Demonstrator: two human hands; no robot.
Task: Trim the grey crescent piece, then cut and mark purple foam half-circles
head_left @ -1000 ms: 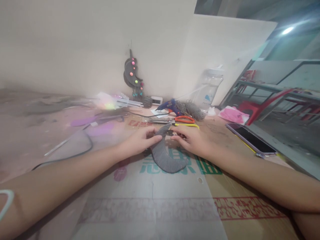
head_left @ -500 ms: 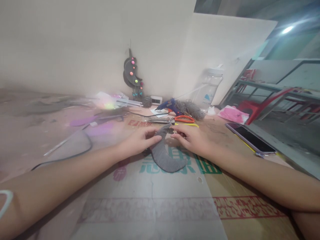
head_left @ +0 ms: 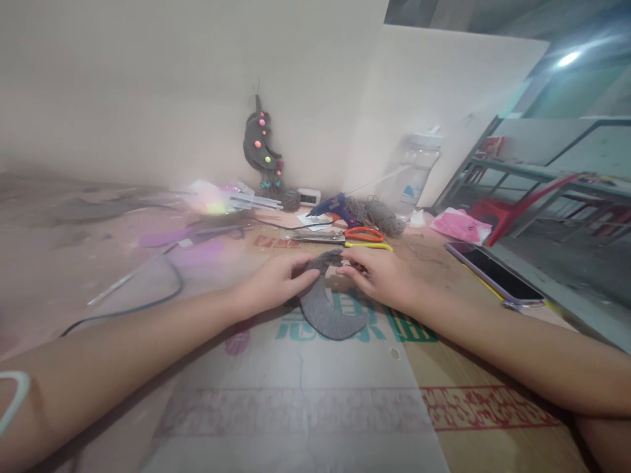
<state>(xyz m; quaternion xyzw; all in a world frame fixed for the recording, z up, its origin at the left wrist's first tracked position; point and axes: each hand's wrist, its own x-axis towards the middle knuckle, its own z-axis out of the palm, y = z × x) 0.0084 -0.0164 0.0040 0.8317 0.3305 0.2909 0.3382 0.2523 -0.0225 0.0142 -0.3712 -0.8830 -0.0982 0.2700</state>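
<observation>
A crescent moon shape (head_left: pixel 329 314) wrapped in grey yarn lies on the printed cardboard (head_left: pixel 305 368), its curved belly toward me. My left hand (head_left: pixel 279 282) grips its left edge near the upper part, thumb on top. At the upper tip, my right hand (head_left: pixel 377 269) has its fingers curled together in a pinch; whether they hold the tip or a strand of yarn is too small to make out. Just beyond the hands lie scissors (head_left: pixel 363 234) with orange handles and a yellow-handled tool (head_left: pixel 369 246).
A blue glue gun (head_left: pixel 328 207), grey yarn (head_left: pixel 379 217) and a water bottle (head_left: pixel 414 174) stand along the wall. A decorated grey moon hanging (head_left: pixel 257 141) is on the wall. Glue sticks (head_left: pixel 254 200) lie back left; a phone (head_left: pixel 495 272) and pink cloth (head_left: pixel 461 225) sit right.
The moon's upper tip has shifted slightly under the fingers, and my right hand has moved a little at it. My left hand stays on the moon's edge.
</observation>
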